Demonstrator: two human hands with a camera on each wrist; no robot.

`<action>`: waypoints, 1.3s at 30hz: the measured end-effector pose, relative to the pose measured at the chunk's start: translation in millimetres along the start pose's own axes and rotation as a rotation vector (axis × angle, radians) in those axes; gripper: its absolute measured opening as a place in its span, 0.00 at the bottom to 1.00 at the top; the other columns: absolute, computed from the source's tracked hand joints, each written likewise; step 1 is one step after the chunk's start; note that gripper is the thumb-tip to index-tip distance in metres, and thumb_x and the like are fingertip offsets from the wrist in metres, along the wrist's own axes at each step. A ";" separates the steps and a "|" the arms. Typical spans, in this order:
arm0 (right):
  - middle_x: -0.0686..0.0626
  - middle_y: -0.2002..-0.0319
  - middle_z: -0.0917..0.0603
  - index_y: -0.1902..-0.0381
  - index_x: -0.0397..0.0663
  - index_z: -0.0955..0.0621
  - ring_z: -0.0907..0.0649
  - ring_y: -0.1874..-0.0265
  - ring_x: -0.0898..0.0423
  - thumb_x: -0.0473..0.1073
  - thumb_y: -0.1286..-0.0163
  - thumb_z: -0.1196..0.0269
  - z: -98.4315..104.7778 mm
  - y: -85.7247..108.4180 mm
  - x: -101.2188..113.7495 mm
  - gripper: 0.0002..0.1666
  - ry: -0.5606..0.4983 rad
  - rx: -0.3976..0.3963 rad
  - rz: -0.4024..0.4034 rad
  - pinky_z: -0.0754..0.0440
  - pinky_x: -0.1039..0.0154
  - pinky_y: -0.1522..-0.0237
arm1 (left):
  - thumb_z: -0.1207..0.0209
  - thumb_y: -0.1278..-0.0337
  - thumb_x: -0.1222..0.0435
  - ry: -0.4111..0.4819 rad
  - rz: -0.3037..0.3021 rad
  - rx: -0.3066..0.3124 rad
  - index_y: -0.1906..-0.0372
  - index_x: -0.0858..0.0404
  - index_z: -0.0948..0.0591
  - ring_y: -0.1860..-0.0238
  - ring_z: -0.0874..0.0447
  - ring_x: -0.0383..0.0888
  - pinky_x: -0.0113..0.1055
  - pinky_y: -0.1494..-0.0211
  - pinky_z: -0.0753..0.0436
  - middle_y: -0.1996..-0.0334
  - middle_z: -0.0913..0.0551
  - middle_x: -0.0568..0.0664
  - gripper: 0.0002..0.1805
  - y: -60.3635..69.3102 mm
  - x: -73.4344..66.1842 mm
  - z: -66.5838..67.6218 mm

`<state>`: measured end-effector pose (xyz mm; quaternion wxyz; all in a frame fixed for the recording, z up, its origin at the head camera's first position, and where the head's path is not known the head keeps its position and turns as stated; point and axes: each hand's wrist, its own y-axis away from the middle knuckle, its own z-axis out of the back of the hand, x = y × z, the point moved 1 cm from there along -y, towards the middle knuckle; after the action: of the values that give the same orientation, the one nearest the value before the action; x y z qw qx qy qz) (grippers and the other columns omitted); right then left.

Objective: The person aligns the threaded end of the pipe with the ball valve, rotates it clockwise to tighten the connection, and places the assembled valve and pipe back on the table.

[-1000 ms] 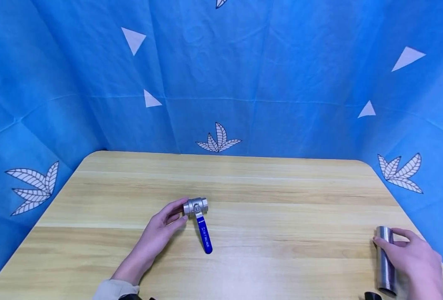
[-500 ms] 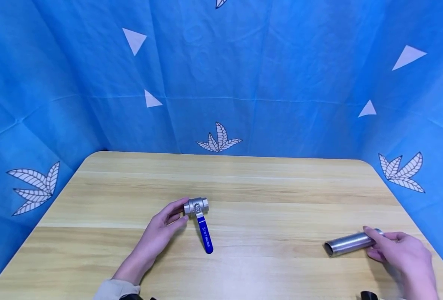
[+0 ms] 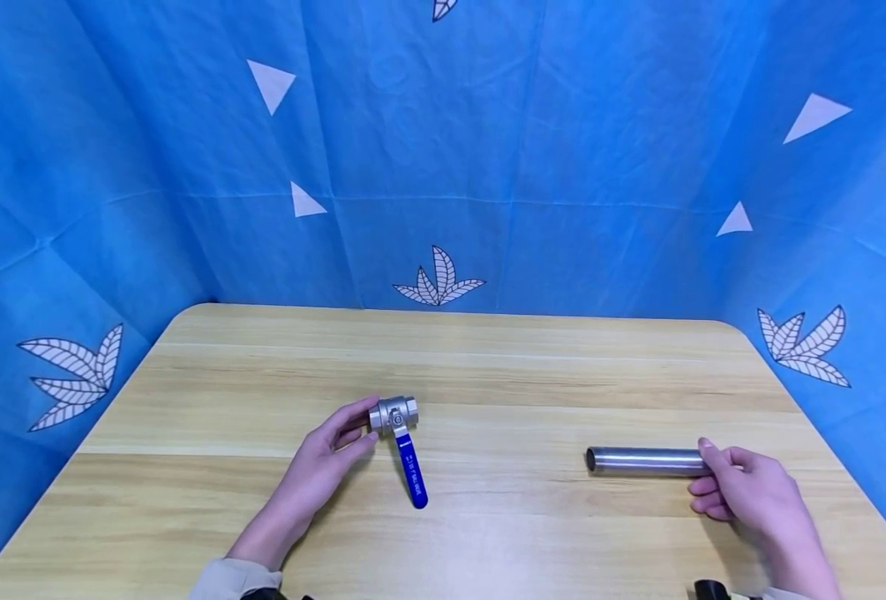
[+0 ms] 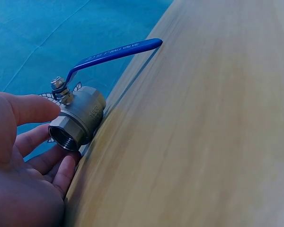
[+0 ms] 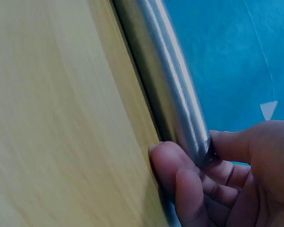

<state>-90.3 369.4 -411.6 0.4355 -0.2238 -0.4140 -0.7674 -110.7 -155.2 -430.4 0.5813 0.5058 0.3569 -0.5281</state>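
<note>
Right hand (image 3: pixel 753 492): half closed, I pinch pipe (image 3: pixel 641 461) by its end, at right of table (image 3: pixel 503 500) | left hand (image 3: pixel 315 471): fingers curled, I hold valve (image 3: pixel 392 412) near middle | pipe: probably stiff, heavy, slippery; central grip seems steadier

Left fingers (image 3: pixel 357 448) hold a valve (image 3: pixel 404 443), right fingers (image 3: pixel 715 459) a pipe (image 3: pixel 643 461).

L hand (image 3: pixel 324 463): pinching, far-side curl unclr | R hand (image 3: pixel 752 492): pinching, thumb (image 5: pixel 234 144) opp. fgrs (image 5: pixel 169 161)

Pipe (image 5: pixel 173 80) — cut off by right wrist view's top, left sleeve (image 3: pixel 232 581) — cropped in head view
</note>
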 end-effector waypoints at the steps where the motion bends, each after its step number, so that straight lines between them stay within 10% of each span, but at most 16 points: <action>1: 0.56 0.72 0.10 0.54 0.34 0.18 0.10 0.74 0.59 0.62 0.12 0.54 -2.8 0.2 1.7 0.35 -0.005 0.002 0.001 0.08 0.63 0.68 | 0.37 0.25 0.59 0.001 0.001 0.000 0.21 0.46 0.27 0.22 0.29 0.60 0.62 0.17 0.32 0.21 0.28 0.57 0.31 0.2 0.1 0.0; 15: 0.52 0.77 0.15 0.48 0.37 0.24 0.15 0.78 0.54 0.65 0.15 0.52 -29.7 3.2 18.7 0.34 0.152 -0.051 0.090 0.19 0.63 0.75 | 0.34 0.28 0.59 -0.019 0.010 -0.006 0.22 0.45 0.26 0.23 0.28 0.60 0.64 0.19 0.30 0.22 0.26 0.55 0.32 -0.4 -2.3 -1.1; 22: 0.38 0.45 0.14 0.30 0.40 0.24 0.18 0.53 0.52 0.65 0.18 0.43 -32.4 -1.1 19.0 0.37 0.276 -0.258 0.295 0.25 0.63 0.57 | 0.29 0.35 0.64 -0.113 -0.065 -0.002 0.21 0.49 0.27 0.29 0.22 0.57 0.54 0.23 0.22 0.26 0.23 0.57 0.38 -8.5 -6.7 -2.6; 30: 0.35 0.30 0.20 0.27 0.51 0.21 0.27 0.35 0.37 0.62 0.34 0.24 -43.9 0.9 17.8 0.43 0.316 -0.127 0.515 0.28 0.44 0.40 | 0.27 0.41 0.70 -0.295 -0.180 -0.003 0.25 0.55 0.22 0.34 0.21 0.57 0.50 0.32 0.17 0.29 0.20 0.58 0.37 -21.4 -16.9 -8.6; 39: 0.51 0.45 0.09 0.48 0.65 0.08 0.18 0.48 0.61 0.60 0.43 0.18 -47.7 0.4 17.0 0.25 0.324 -0.185 0.545 0.26 0.75 0.50 | 0.28 0.41 0.75 -0.229 -0.160 -0.051 0.33 0.55 0.16 0.36 0.18 0.56 0.49 0.33 0.14 0.33 0.17 0.57 0.31 -24.8 -9.7 -12.1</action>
<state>-97.9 321.4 -426.1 0.6628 -0.2400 -0.1928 -0.6826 -135.3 -139.3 -429.3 0.5868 0.3975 0.3407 -0.6178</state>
